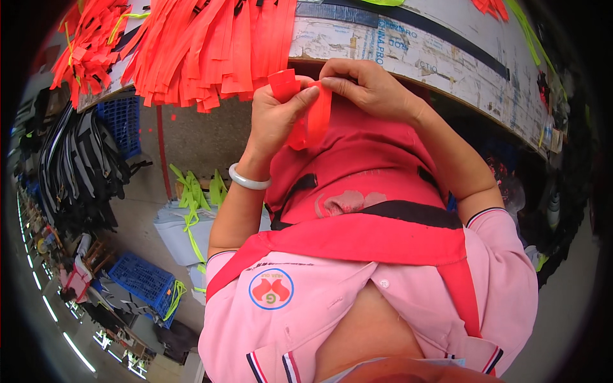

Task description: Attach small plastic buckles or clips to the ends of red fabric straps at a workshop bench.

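A bright orange-red fabric strip (317,118) is held between my two hands, in front of my red apron (364,163) at the table edge. My left hand (278,115), with a white bangle on the wrist, is closed around it, thumb on top. One end sticks up above the left fingers, and a loop hangs below them. My right hand (369,89) pinches the strip's upper part between thumb and fingers. Close by, to the left, a thick bundle of similar orange-red strips (214,54) hangs over the table edge.
The worn white tabletop (421,51) has a dark band along it. Another orange-red bundle (83,51) lies at its far left. Dark grey straps (80,166) hang at the left, beside a blue crate (119,124). Another blue crate (142,279) and yellow-green strips (191,191) are lower down.
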The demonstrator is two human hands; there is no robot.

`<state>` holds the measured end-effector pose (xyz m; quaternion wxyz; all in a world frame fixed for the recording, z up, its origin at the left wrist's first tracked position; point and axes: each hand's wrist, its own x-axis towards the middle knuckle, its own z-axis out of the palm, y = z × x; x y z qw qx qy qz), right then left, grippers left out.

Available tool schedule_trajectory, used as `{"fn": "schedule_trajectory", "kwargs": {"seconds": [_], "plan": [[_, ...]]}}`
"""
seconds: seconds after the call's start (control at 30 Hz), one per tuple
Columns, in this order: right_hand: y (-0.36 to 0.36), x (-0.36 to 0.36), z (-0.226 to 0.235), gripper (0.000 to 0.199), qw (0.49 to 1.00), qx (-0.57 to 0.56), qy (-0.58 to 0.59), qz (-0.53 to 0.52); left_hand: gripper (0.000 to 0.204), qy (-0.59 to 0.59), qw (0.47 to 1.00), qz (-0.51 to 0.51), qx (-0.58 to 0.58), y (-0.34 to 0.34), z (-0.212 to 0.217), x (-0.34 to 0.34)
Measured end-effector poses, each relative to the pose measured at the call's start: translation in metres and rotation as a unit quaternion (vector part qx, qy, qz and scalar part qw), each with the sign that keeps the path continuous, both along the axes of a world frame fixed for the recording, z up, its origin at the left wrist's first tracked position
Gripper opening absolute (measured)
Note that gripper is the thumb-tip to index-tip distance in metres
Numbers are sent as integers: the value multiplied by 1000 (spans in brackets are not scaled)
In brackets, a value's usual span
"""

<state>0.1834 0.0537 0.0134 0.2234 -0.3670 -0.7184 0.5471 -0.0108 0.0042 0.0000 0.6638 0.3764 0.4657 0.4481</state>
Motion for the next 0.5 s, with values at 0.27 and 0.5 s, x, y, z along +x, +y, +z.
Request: {"fn": "schedule_trajectory", "kwargs": {"seconds": [0.27, 0.5], "plan": [[-10, -1, 13, 19, 996, 47, -73, 20, 7, 11, 999, -2, 32, -5, -17, 5], [-25, -7, -54, 16, 988, -113, 74, -70, 6, 247, 871, -16, 424, -7, 1, 28]]}}
